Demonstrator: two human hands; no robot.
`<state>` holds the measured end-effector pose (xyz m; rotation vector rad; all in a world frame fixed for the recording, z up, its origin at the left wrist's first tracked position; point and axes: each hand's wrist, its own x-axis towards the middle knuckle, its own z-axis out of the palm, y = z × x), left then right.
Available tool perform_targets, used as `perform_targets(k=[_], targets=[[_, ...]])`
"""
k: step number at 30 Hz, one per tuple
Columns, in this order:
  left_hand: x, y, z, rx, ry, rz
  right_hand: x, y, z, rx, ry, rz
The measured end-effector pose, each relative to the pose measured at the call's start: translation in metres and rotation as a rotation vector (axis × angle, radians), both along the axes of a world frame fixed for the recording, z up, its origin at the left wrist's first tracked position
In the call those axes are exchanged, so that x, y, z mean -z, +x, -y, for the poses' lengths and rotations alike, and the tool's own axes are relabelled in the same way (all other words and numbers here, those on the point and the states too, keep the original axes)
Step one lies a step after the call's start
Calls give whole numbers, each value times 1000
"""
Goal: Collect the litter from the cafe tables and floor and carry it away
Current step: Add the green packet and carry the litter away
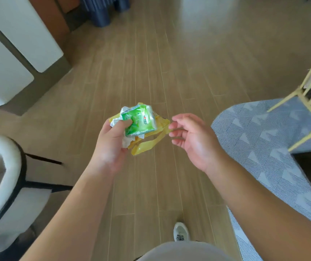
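Just below the middle of the frame, my left hand (113, 136) grips a bundle of litter: a crumpled green packet (138, 120) on top, a scrap of white paper (126, 143) under it, and a yellow plastic bag (145, 146) bunched beneath, its handle loops hanging down. My fingers and thumb curl round the lot, I judge to keep the loose pieces from sliding apart as I walk. My right hand (190, 136), right of centre, is spread loosely, palm turned inward, its fingertips (172, 126) touching or just beside a yellow loop; whether they have it pinched I cannot tell. It looks as if I mean to pull the bag open so the packet can go inside.

Below me runs the wooden floor (169, 63), with my shoe (181, 231) at the bottom centre. A white chair (2, 176) stands at lower left, a patterned grey rug (264, 147) lies at right, and a gold metal frame (309, 87) rises at the right edge.
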<state>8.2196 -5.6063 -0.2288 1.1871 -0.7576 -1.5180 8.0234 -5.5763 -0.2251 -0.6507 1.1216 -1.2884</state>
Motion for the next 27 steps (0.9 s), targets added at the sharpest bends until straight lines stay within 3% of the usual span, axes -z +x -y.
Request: perform_targets(k=[13,19,27], targets=[[-3,11,167,-34,-32,-4,-3,13,168,-25,-26,13],[13,37,277,-1,-5,-33,2,41,271,13,-24,-34],[-13,76,429,66,-51,-68,-30,88,411,75,-58,-47]])
